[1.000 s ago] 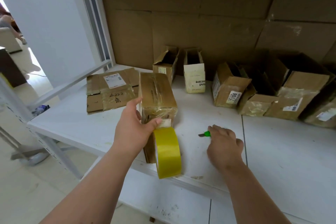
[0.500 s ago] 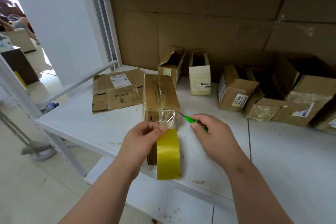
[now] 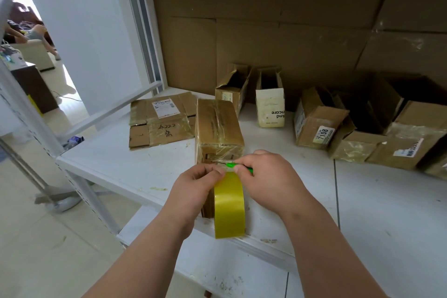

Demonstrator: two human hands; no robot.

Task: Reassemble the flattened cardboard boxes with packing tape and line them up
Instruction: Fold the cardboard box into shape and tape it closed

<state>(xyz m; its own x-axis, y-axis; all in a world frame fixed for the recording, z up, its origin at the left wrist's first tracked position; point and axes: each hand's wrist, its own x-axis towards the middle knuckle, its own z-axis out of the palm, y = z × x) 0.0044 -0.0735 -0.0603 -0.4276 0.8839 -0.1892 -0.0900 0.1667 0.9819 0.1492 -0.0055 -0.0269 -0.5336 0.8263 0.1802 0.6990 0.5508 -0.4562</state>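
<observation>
From the head camera we saw our left hand (image 3: 198, 187) pinching the top of the yellow tape roll (image 3: 229, 208), which hung on edge at the front lip of the white shelf (image 3: 387, 213). Our right hand (image 3: 268, 176) was curled around a green-handled cutter (image 3: 235, 166), its blade tip laid against the stretched tape at the near end of the taped box (image 3: 217, 128).

That box stood at 12 o'clock from our hands, long side running away from us, glossy tape over its top and front. At 10 o'clock from it lay a flattened box (image 3: 162, 120) with a white shipping label and dark handwriting on it.

At 1 o'clock from the taped box stood a small brown carton (image 3: 232, 91), open at the top, and just beside it, to the right, a cream carton (image 3: 270, 104) with upside-down print. Farther round, at 3 o'clock, a brown box marked 7108 (image 3: 316, 123) leaned against a cluster of larger open boxes (image 3: 399, 143) along the cardboard back wall (image 3: 290, 38).

At 9 o'clock, beyond the shelf frame, we saw pale floor.
</observation>
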